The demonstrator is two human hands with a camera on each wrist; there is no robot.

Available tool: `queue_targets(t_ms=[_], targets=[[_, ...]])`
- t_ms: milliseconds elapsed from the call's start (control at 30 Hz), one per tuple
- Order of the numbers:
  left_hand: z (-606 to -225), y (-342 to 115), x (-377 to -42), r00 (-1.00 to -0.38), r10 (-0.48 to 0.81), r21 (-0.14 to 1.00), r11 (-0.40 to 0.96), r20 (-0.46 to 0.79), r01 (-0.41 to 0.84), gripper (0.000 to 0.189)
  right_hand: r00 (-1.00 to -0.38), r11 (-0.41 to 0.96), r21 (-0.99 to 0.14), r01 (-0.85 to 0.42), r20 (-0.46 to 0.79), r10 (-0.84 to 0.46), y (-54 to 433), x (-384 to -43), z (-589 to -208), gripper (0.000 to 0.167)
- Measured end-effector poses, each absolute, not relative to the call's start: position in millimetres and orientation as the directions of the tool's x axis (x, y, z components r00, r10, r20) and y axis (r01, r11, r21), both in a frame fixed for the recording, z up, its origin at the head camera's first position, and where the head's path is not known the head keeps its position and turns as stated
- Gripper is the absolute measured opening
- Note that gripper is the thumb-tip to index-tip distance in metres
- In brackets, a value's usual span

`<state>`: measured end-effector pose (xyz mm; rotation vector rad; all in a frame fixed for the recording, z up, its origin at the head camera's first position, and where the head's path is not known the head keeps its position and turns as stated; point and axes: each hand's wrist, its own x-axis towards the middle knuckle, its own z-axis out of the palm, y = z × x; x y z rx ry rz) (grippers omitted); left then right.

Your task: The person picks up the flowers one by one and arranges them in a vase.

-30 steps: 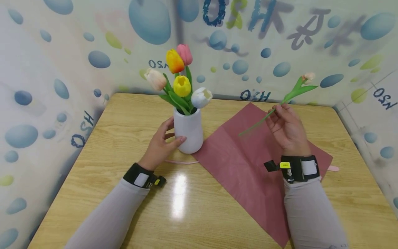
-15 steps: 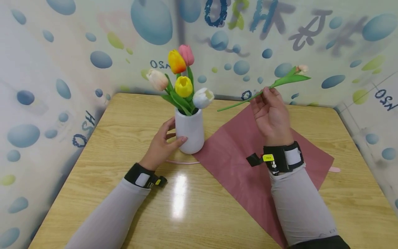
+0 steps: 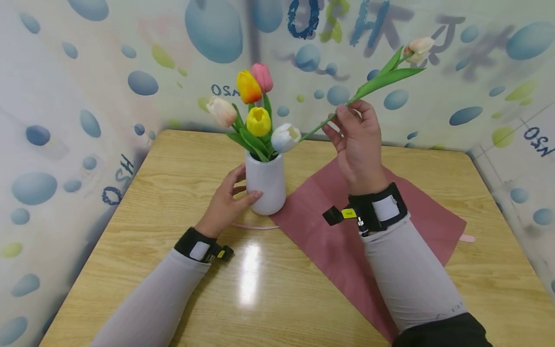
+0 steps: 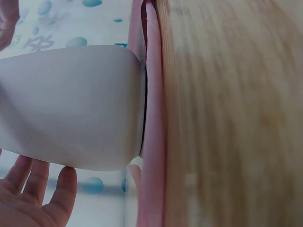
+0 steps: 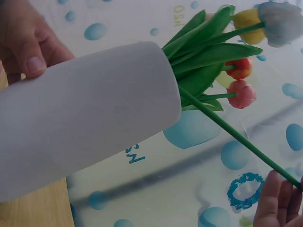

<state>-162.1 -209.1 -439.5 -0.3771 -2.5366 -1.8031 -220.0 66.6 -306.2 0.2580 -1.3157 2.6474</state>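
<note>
A white vase (image 3: 265, 188) stands upright on the table, with several artificial tulips (image 3: 258, 121) in yellow, orange, pink, white and pale pink. My left hand (image 3: 229, 198) holds its side, thumb across the front, fingers reaching round behind. In the left wrist view, fingertips (image 4: 67, 177) touch the vase wall. My right hand (image 3: 361, 149) pinches another pale pink tulip (image 3: 419, 49) by its green stem, tilted with the bloom up to the right. The right wrist view shows that stem (image 5: 232, 132) slanting to the vase's mouth, where its lower end is hidden among leaves.
Dark pink wrapping paper (image 3: 321, 231) lies flat on the wooden table (image 3: 277, 308), right of the vase and under my right forearm. A thin pink ribbon (image 3: 256, 227) runs in front of the vase, and a pink end (image 3: 467, 238) sticks out past the paper's right corner. A patterned wall (image 3: 321, 111) stands behind.
My right hand has moved left and up with the tulip, bringing the stem's lower end from over the paper to the vase's mouth. My left hand stays on the vase.
</note>
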Motion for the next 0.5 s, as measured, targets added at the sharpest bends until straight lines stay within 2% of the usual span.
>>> queue_targets(t_ms=[300, 500], targets=[[-439.6, -208.2, -163.4, -0.966, 0.193, 0.922, 0.313, 0.173, 0.228, 0.074, -0.9, -0.377, -0.826, -0.42, 0.432, 0.058, 54.1, -219.2, -298.0, 0.013], [-440.6, -209.0, -163.0, -0.967, 0.19, 0.925, 0.309, 0.17, 0.223, 0.075, -0.878, -0.271, -0.848, -0.456, 0.478, -0.014, 42.3, -215.5, -291.8, 0.015]])
